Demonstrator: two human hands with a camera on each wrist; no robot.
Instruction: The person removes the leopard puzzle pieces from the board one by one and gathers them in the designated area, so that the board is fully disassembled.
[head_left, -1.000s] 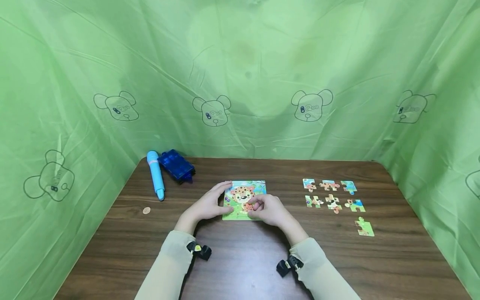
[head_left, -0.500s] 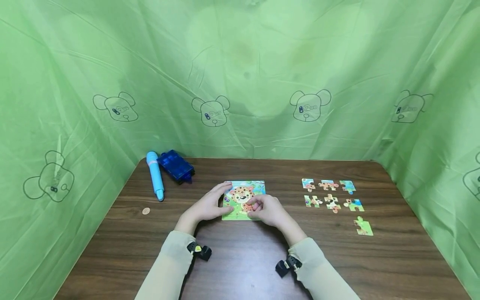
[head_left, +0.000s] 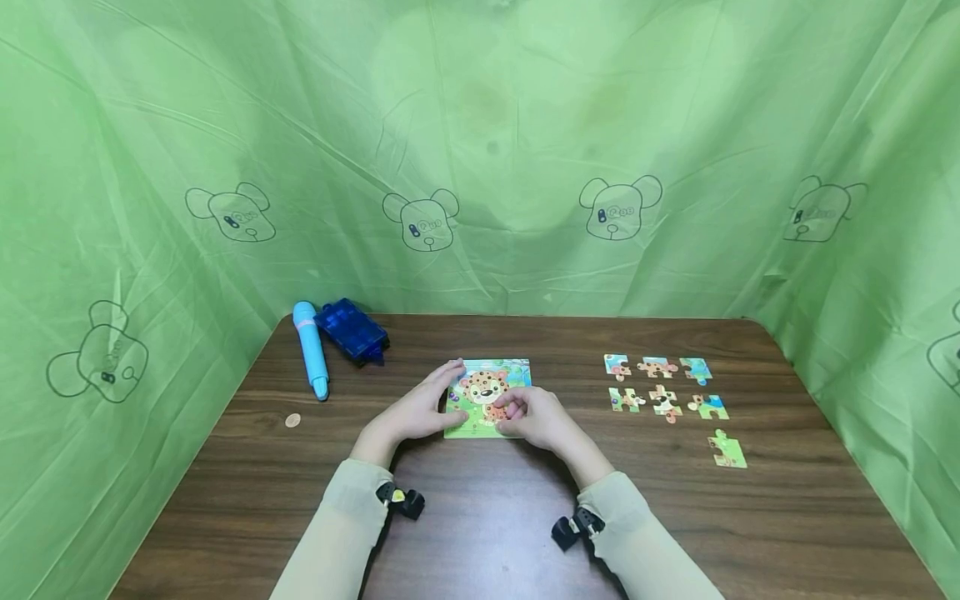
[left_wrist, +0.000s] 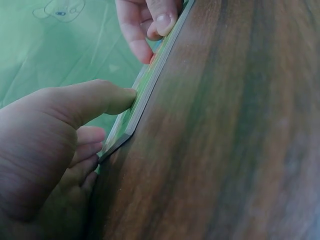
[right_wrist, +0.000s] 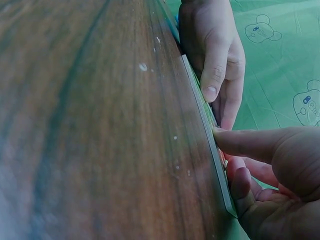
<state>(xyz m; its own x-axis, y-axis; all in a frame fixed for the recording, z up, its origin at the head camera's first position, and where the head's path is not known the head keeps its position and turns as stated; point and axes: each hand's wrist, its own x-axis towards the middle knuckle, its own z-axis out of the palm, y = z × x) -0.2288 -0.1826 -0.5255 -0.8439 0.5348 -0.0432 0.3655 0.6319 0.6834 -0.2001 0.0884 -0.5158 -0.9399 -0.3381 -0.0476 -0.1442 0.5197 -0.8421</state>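
Note:
The square puzzle board [head_left: 480,383] with a spotted leopard cub on green and blue lies flat at the middle of the table. Along its left side rests my left hand [head_left: 411,410], fingers stretched toward the far corner and thumb lying on the front left of the board. My right hand [head_left: 542,421] bends over the lower right part, thumb and forefinger pinching a puzzle piece against the picture. That piece is mostly hidden by the fingers. In the left wrist view the left thumb [left_wrist: 112,99] sits on top of the board's edge [left_wrist: 131,125], with fingers curving alongside.
Several loose puzzle pieces [head_left: 663,404] lie in rows on the right. At the back left are a light blue pen-like stick [head_left: 311,352] and a dark blue translucent case [head_left: 352,332]. A small round disc [head_left: 292,421] lies at left. Green cloth [head_left: 495,167] encloses the table.
Both hands stay in nearly the same places on the board. The whole head view shifts only slightly; the loose pieces stay put.

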